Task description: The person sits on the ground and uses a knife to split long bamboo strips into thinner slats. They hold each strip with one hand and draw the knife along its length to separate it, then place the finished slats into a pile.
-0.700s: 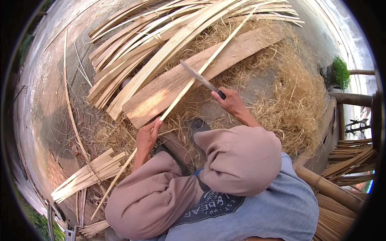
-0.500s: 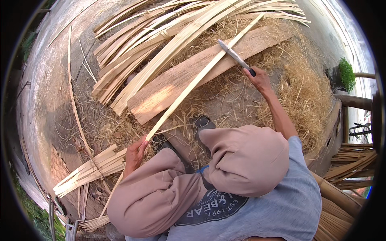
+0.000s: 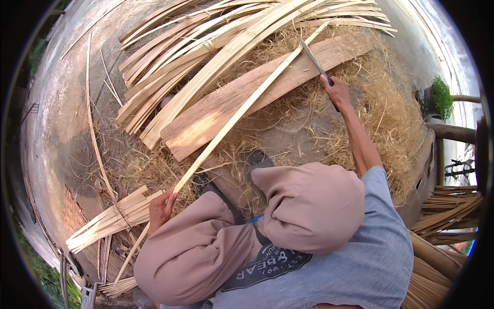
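Knife (image 3: 315,60) moved outward near board's (image 3: 235,98) edge — left hand (image 3: 161,208) closed on strip (image 3: 226,131), right hand (image 3: 337,93) on handle (image 3: 331,82).

Grey floor (image 3: 64,118): pale strips (image 3: 216,72) piled, broad plank (image 3: 226,108), curled shavings (image 3: 386,118) beside it, long thin strip (image 3: 92,123) at left.

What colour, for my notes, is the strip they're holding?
The strip is pale yellow; head view, best.

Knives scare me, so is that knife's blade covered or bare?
Bare: the knife shows grey metal uncovered, its tip end by the pale strip, and the right hand grips it.
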Tool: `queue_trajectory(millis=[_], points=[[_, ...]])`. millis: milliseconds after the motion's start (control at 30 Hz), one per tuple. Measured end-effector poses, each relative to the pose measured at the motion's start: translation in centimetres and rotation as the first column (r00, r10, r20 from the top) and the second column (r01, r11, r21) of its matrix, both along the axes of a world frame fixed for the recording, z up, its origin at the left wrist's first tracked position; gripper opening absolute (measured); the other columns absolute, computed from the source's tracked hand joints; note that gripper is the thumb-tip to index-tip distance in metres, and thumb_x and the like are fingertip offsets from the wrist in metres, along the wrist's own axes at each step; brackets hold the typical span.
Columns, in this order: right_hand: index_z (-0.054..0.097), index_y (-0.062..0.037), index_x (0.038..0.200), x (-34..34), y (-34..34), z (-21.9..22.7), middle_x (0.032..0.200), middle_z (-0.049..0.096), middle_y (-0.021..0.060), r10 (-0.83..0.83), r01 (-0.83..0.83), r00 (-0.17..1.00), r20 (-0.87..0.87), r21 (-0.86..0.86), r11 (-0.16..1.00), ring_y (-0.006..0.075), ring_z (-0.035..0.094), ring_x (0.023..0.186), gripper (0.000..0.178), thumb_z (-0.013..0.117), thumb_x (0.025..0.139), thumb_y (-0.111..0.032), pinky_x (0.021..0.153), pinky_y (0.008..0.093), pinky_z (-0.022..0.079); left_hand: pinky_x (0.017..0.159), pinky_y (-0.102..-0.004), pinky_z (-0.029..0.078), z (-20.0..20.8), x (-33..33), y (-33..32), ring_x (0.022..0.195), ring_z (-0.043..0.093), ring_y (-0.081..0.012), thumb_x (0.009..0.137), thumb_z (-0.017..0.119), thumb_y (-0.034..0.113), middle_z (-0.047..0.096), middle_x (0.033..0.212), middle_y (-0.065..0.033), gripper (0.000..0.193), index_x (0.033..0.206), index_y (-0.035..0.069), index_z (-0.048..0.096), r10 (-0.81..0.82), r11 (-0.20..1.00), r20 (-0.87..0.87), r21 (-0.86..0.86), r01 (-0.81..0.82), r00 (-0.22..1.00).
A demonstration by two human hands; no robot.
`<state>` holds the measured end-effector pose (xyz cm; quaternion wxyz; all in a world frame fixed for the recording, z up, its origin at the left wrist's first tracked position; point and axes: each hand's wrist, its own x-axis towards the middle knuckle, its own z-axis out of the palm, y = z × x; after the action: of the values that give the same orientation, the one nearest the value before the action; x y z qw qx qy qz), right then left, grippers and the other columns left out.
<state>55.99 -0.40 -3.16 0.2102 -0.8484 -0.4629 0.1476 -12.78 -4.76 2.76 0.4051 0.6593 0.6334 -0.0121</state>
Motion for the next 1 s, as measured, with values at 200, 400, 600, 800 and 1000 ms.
queue_trajectory(millis=[200, 400, 600, 800, 1000], points=[[0.059, -0.0012, 0.076, -8.7, -1.0, -1.1, 0.063, 0.060, 0.0180, 0.556, -0.565, 0.824, 0.109, 0.089, 0.820, 0.0303, 0.062, 0.060, 0.064, 0.058, 0.099, -0.060, 0.059, 0.0450, 0.048, 0.081, -0.0323, 0.054, -1.8, -3.2, -0.6, 0.088, 0.072, -0.0172, 0.102, 0.067, 0.030, 0.077, 0.100, -0.0145, 0.035, 0.133, 0.014, 0.070, 0.094, 0.995, 0.033, 0.015, -0.095, 0.995], [0.058, 0.0008, 0.072, -1.4, -0.7, -2.8, 0.062, 0.059, 0.0193, -0.057, 0.057, 0.998, -0.038, 0.025, 0.998, 0.0305, 0.062, 0.059, 0.063, 0.062, 0.099, -0.056, 0.057, 0.0448, 0.047, 0.070, -0.0312, 0.053, -3.8, -5.7, -0.6, 0.075, 0.068, -0.0159, 0.095, 0.073, 0.045, 0.074, 0.085, -0.0067, 0.049, 0.129, 0.009, 0.072, 0.059, 0.998, 0.040, -0.009, -0.058, 0.997], [0.061, 0.0009, 0.078, -18.5, -2.0, -0.2, 0.064, 0.060, 0.0197, 0.295, -0.305, 0.894, -0.336, 0.024, 0.952, 0.0330, 0.060, 0.057, 0.057, 0.062, 0.100, -0.052, 0.056, 0.0450, 0.046, 0.059, -0.0394, 0.047, -4.8, 4.3, 4.2, 0.059, 0.063, -0.0225, 0.096, 0.067, 0.053, 0.062, 0.060, -0.0095, 0.046, 0.094, 0.008, 0.075, -0.005, 0.971, 0.007, -0.238, 0.007, 1.000], [0.064, -0.0026, 0.081, -22.0, -6.8, 0.3, 0.064, 0.063, 0.0170, 0.582, -0.565, 0.798, -0.158, 0.143, 0.813, 0.0343, 0.065, 0.060, 0.054, 0.062, 0.099, -0.054, 0.058, 0.0445, 0.050, 0.063, -0.0460, 0.046, -4.2, 8.0, 2.0, 0.065, 0.064, -0.0334, 0.102, 0.059, 0.049, 0.064, 0.067, -0.0162, 0.048, 0.088, 0.005, 0.073, -0.072, 0.967, -0.076, 0.240, 0.088, 0.995], [0.065, -0.0011, 0.081, -7.9, -0.1, 1.4, 0.060, 0.062, 0.0181, 0.110, -0.110, 0.994, -0.007, -0.002, 0.994, 0.0352, 0.064, 0.057, 0.057, 0.064, 0.097, -0.056, 0.055, 0.0463, 0.049, 0.058, -0.0503, 0.043, -3.6, 8.5, 1.7, 0.062, 0.061, -0.0420, 0.102, 0.061, 0.046, 0.062, 0.065, -0.0191, 0.045, 0.084, 0.005, 0.067, -0.092, 0.947, -0.097, 0.300, 0.118, 0.991]])
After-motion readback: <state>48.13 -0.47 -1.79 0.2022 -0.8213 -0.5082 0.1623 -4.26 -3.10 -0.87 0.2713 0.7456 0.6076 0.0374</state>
